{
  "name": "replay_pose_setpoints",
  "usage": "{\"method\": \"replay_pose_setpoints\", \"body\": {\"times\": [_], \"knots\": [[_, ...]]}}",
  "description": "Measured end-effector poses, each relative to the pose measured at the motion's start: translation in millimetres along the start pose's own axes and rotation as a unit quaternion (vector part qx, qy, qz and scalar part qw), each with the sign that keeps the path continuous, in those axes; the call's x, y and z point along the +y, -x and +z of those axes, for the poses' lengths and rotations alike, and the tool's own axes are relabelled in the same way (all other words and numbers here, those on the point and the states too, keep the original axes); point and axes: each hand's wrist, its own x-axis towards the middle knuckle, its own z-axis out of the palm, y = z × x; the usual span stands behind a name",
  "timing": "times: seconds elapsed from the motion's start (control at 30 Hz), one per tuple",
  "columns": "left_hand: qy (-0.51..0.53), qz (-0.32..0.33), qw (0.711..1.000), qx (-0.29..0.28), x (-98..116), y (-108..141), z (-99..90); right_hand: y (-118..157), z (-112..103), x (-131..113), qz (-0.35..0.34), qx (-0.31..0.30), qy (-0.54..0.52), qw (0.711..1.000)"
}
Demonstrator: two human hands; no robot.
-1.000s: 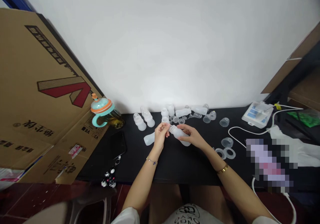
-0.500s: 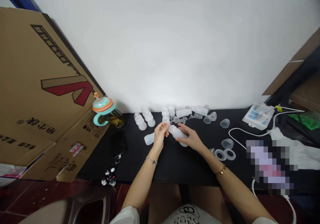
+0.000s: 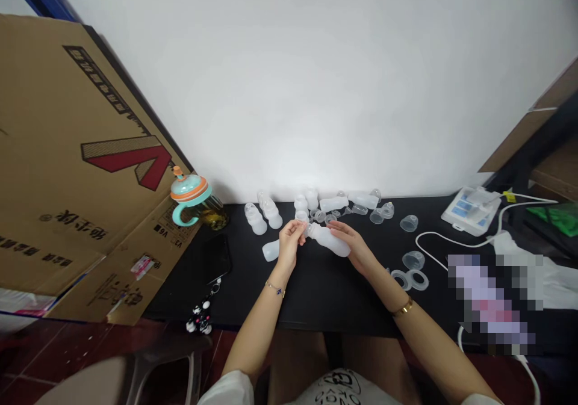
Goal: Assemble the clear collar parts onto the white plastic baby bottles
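A black desk point(image 3: 327, 296) runs along a plain white wall point(image 3: 307, 80); a printed cardboard box point(image 3: 40, 128) stands at the left, over a dark red tiled floor point(image 3: 49, 354). A see-through cup point(image 3: 213, 214) with a turquoise-and-orange lid shows brownish contents at the far left; a white case point(image 3: 467, 211) lies far right. The held bottle point(image 3: 333, 241), milky, smooth and waisted, is tilted between the hands; the left hand point(image 3: 292, 238) pinches its neck end; the right hand point(image 3: 354, 247) lays its fingers against the body, though I cannot tell whether it grips; clear domes point(image 3: 409, 223) and flat translucent rings point(image 3: 418, 280) lie to the right.
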Motion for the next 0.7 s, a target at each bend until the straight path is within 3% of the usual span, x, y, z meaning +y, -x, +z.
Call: {"method": "replay_pose_setpoints", "body": {"times": [0.1, 0.3, 0.43, 0.7], "knots": [[0.004, 0.000, 1.000, 0.013, -1.3, -0.3, -1.2, -2.2, -6.0, -4.1, 0.013, 0.007, -0.024, 1.000], [0.006, -0.022, 0.998, 0.056, -0.9, -2.0, -3.1, -3.2, -16.2, -9.0, -0.006, -0.057, -0.058, 0.997], [0.021, -0.017, 0.997, 0.071, -1.5, -3.3, -3.4, -1.2, -12.5, -9.3, -0.021, -0.047, -0.091, 0.994], [0.038, 0.009, 0.997, 0.063, -4.2, -3.3, -3.4, 4.3, -3.9, -11.2, -0.076, -0.040, -0.062, 0.994]]}}
